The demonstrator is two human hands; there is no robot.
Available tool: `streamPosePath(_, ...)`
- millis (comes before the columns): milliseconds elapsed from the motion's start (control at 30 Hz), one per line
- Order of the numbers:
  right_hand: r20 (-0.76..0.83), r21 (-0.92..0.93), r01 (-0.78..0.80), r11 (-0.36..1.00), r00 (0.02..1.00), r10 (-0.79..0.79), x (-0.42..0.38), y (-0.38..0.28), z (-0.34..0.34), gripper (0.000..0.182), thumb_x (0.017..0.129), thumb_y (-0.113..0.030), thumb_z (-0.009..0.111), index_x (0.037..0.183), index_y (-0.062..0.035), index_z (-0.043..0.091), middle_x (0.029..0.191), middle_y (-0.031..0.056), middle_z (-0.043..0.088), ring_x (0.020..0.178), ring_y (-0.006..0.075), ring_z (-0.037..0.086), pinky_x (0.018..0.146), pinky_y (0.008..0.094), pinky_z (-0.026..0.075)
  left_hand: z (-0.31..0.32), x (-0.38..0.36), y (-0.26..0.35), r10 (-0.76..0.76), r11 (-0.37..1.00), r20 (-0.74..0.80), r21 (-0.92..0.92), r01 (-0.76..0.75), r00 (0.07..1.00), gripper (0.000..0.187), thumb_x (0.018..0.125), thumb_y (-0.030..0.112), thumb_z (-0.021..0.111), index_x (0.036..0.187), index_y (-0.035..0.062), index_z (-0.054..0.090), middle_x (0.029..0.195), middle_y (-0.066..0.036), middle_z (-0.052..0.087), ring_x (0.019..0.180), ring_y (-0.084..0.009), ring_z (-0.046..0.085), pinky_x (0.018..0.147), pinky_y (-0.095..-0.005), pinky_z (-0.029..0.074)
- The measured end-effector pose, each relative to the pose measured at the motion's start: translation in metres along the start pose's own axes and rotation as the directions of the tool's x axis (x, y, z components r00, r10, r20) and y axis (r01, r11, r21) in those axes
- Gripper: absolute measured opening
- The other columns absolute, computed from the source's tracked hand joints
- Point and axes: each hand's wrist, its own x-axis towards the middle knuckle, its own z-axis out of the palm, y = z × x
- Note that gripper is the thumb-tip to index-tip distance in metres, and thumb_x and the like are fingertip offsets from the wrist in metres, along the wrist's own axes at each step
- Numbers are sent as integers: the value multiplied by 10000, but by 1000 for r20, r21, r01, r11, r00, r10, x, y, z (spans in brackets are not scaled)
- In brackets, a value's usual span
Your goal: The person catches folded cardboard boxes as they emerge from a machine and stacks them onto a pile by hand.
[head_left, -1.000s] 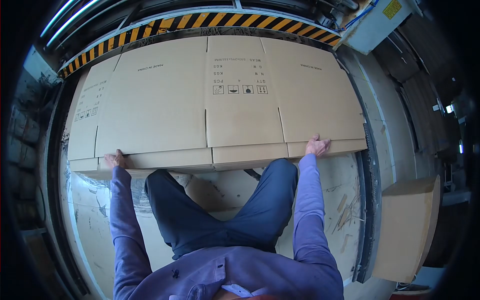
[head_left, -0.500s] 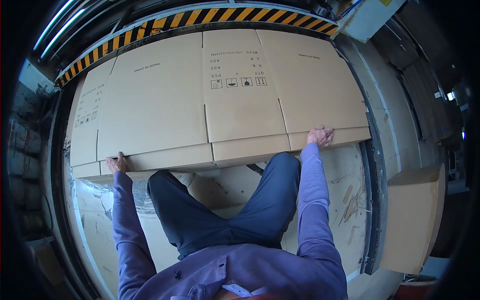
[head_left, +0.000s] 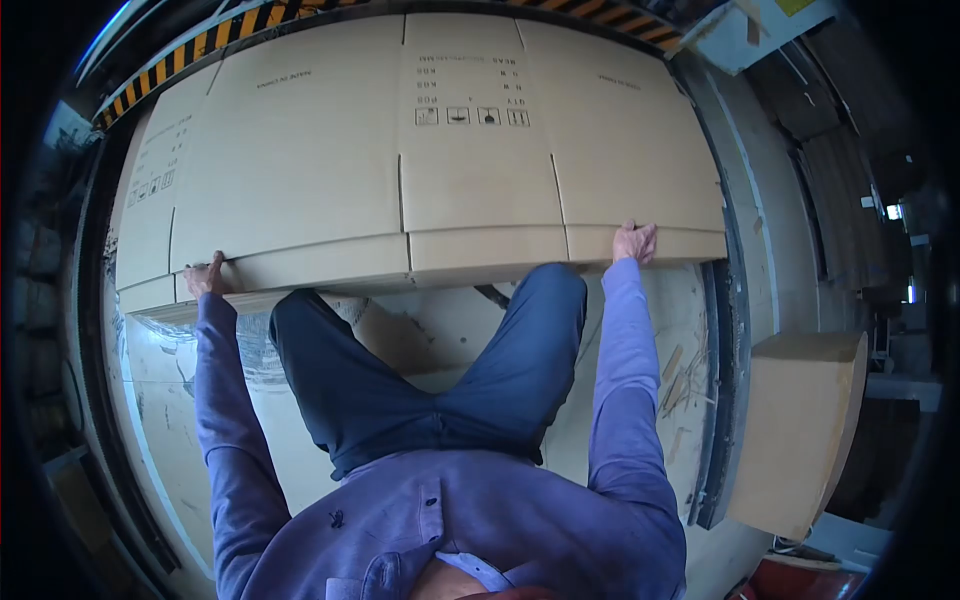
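A wide stack of flat cardboard box blanks (head_left: 300, 170) lies in front of me, with slots cut along the near flaps and upside-down black print and handling symbols on top. At its near left corner, my left hand (head_left: 206, 276) is closed over the edge of the cardboard. Toward the right end of the same edge, my right hand (head_left: 635, 242) has its fingers curled onto the top blank's flap, knuckles up. Both thumbs are largely hidden. My knees are just below the near edge, between the two hands.
A black-and-yellow striped bar (head_left: 200, 45) runs behind the cardboard. Dark metal rails border both sides, the right rail (head_left: 712, 400) near an open cardboard box (head_left: 795, 430). Scraps (head_left: 685, 385) lie on the pale surface beside my right arm.
My view has tilted, so the cardboard, hands and legs appear higher and slightly left. Both hands stay on the near edge; the left fingers look a little more bent.
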Motion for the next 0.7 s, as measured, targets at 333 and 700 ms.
streamPosePath(333, 162, 75, -36, 997, 986, 23, 16, 3, -17, 545, 877, -406, 316, 1300, -63, 332, 1366, 110, 329, 1278, 277, 246, 1022, 425, 223, 23, 19, -19, -63, 995, -190, -91, 46, 980, 856, 744, 513, 514, 1249, -136, 281, 1215, -306, 416, 1148, -393, 406, 979, -393, 316)
streamPosePath(700, -128, 299, -86, 950, 983, 129, 9, 10, 3, 861, 758, -550, 491, 1265, 111, 271, 1292, 230, 369, 1191, 369, 344, 999, 410, 288, -13, -9, 15, -474, 788, 11, -441, 430, 880, 897, 784, 623, 396, 1236, -134, 228, 1181, -323, 432, 1104, -422, 433, 932, -419, 346)
